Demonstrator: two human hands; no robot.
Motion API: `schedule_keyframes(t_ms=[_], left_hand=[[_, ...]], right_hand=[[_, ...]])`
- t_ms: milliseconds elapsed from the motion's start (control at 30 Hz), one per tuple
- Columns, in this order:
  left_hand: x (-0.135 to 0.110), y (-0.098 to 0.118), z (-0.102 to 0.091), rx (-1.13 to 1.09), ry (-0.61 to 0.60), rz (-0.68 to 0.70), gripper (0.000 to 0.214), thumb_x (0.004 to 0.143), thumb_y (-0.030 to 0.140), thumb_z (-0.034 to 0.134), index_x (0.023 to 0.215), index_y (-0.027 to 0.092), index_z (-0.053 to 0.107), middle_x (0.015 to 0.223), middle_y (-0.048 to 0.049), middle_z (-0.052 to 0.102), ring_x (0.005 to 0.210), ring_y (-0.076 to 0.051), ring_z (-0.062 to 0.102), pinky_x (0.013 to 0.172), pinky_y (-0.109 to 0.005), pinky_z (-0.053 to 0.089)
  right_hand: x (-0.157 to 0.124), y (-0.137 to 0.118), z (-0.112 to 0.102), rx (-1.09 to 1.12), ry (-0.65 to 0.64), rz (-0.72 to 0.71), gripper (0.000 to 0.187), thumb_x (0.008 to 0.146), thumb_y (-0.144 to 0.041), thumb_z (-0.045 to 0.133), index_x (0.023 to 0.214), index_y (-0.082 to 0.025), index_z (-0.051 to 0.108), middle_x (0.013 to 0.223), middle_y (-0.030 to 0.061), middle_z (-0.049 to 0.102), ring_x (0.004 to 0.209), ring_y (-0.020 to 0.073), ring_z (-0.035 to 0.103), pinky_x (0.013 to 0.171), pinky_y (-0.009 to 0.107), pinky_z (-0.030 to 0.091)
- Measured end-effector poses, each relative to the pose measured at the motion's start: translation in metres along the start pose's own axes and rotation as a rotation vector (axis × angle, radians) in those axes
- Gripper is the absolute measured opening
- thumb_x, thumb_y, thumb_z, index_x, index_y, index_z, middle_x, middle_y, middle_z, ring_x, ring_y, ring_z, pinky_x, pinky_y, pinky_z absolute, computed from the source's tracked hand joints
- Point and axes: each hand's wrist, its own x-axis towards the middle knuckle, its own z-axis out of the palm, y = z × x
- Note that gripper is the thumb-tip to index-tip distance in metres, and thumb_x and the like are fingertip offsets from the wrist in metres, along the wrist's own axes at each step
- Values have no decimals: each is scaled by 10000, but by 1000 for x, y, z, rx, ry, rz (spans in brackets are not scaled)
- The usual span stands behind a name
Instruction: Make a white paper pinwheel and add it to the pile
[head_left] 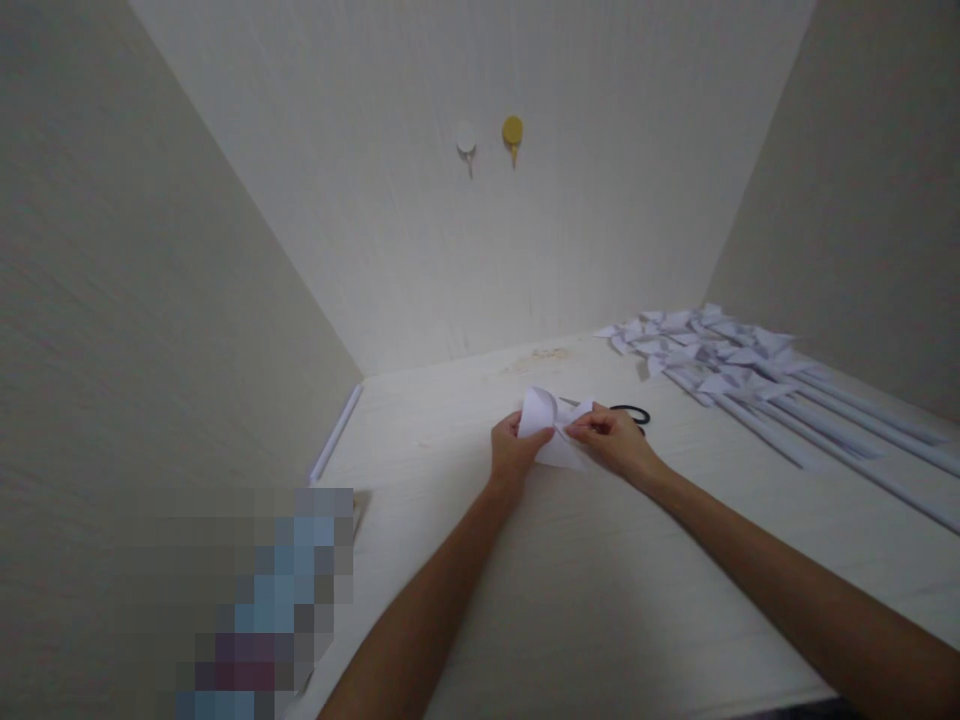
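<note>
A white paper pinwheel (538, 408), with its vanes curled in toward the middle, is held just above the table. My left hand (514, 447) grips it from the left, thumb pressed on the paper near the centre. On the other side my right hand (611, 437) pinches a folded part of the paper between thumb and fingers. Behind the right hand lies a pair of scissors (637, 412), a black handle loop showing and the rest mostly hidden by hand and paper.
Several finished-looking paper pinwheels on rolled paper sticks (739, 365) are heaped at the right of the white table (570, 590). A rolled paper stick (335, 433) lies along the left edge. A white hook (466, 140) and a yellow hook (513, 131) are on the back wall. A blurred patch covers the lower left.
</note>
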Motion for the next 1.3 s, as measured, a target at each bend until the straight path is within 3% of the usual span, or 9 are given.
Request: schedule_keyframes(t_ms=[400,700,900,1100,1300], left_hand=[[-2,0,2,16,-17,21,261,485,192,668,728,110,619,608,1,589,522,-105,496,499,-220,389],[-4,-1,5,-7,-35,-9,287,484,173,669,756,104,613,624,-7,603,532,-112,516,513,-228,408],[-5,-1,6,5,-57,6,278,493,181,671,755,106,614,617,-7,610,528,-113,524,503,-225,411],[2,-3,-2,5,-172,-43,365,461,188,705,800,102,597,681,-41,631,579,-141,562,551,-256,448],[10,-2,-14,116,-334,-44,479,446,185,721,895,112,569,734,-49,611,622,-131,548,577,-250,433]], right_hand=[[0,0,1,-54,21,6,241,623,-378,582,523,-160,595,546,1,515,482,106,438,439,232,310],[-3,1,6,189,94,207,235,527,-368,640,561,-166,526,394,-67,384,360,58,297,361,199,202],[-2,5,7,233,114,175,236,492,-339,661,528,-173,498,428,-41,464,357,58,322,353,199,230],[-1,5,3,190,68,161,247,488,-362,659,516,-176,499,455,-28,487,369,76,386,356,209,256],[0,6,-6,200,-125,179,221,463,-285,680,500,-171,495,450,-46,466,401,73,404,383,202,277]])
